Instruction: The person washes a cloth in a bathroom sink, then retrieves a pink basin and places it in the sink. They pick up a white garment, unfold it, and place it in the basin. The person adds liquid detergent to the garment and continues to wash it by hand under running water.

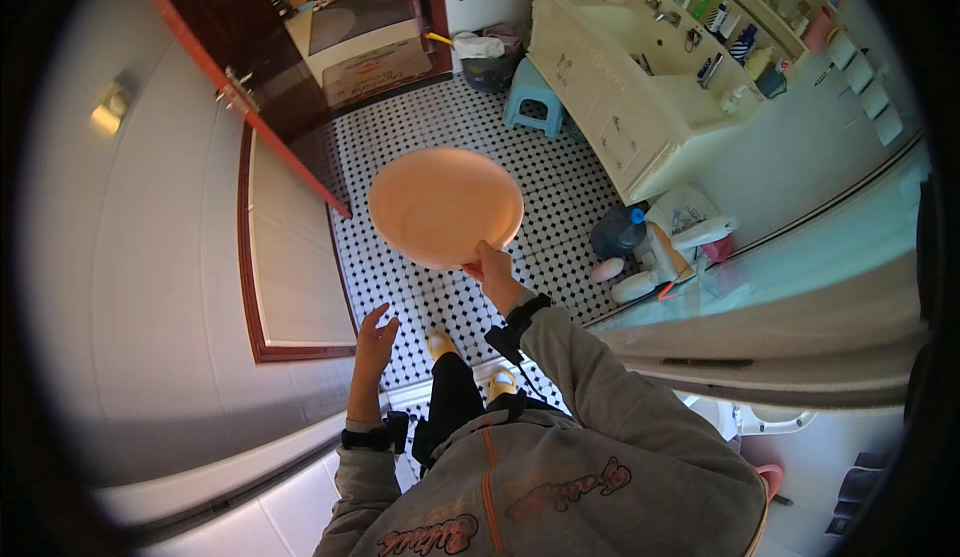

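A round peach-coloured plastic basin point(442, 204) is held out in front of me above the tiled floor. My right hand point(491, 272) grips its near rim, thumb on the inner side. The basin is tilted so its inside faces me, and nothing shows in it. To the left and nearer my body, my left hand point(377, 339) hangs in the air with thumb and fingers apart, holding nothing. Dark bands circle both wrists. Below, my feet in yellow slippers point(442, 345) are at a low white threshold point(420, 393).
A dark red door point(247, 54) stands open at the upper left. On the right is a cream vanity point(600, 92) with toiletries; a blue plastic stool point(534, 99) and a dark bucket point(491, 69) stand by it. Bottles and a blue-capped jug point(616, 233) crowd the floor beside a glass panel point(810, 257).
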Demonstrator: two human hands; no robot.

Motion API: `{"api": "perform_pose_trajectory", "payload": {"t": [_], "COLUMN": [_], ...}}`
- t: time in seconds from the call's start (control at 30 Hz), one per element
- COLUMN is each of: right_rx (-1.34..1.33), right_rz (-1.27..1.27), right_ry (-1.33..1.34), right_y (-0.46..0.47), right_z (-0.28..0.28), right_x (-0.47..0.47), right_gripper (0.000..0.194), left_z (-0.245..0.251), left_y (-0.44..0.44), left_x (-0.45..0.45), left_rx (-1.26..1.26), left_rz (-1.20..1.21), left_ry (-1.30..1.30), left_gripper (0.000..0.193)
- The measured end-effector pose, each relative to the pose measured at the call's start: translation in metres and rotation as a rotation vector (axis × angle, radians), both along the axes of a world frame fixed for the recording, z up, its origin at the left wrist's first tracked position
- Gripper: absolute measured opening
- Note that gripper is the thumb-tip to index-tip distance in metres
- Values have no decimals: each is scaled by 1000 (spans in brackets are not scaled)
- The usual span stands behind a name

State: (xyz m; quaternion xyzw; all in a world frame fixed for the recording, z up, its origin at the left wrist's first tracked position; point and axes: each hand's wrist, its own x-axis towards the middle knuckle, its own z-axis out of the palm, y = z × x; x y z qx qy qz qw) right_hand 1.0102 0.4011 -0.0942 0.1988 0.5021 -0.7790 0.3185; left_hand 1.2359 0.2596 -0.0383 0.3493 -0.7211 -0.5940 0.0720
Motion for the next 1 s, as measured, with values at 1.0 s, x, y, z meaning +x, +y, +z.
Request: {"api": "perform_pose_trajectory", "payload": {"t": [1.0], "right_rx": [12], "right_rz": [-419], "right_ry": [206], "right_y": [128], "right_z": [147], "right_x": [-635], "right_gripper": [36], "left_z": [23], "left_y": [-136], "left_x": [-708], "left_rx": [64], "left_rz": [-708], "left_ry": [8], "left_gripper": [35]}}
